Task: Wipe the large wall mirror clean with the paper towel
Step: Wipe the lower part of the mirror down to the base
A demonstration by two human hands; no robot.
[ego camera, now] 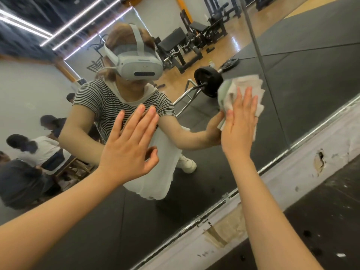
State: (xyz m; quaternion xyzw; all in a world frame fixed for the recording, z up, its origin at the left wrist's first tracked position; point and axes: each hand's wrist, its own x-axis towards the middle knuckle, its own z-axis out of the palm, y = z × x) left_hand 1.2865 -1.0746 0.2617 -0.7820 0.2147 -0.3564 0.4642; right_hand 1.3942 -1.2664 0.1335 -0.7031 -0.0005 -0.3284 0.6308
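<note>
The large wall mirror (303,88) fills most of the head view and reflects a gym. My right hand (240,125) presses a crumpled whitish paper towel (251,86) flat against the glass at the right, with straight fingers spread over it. The towel sticks out above and to the right of my fingers. My left hand (128,145) is raised in front of the mirror at the middle, with straight fingers and nothing in it; whether it touches the glass I cannot tell.
A metal strip (272,164) edges the mirror's bottom, above a white wall band (303,158) with chipped holes. Black floor matting (321,221) lies at the lower right. A vertical seam (261,55) divides the mirror panels. The reflection shows a barbell, benches and seated people.
</note>
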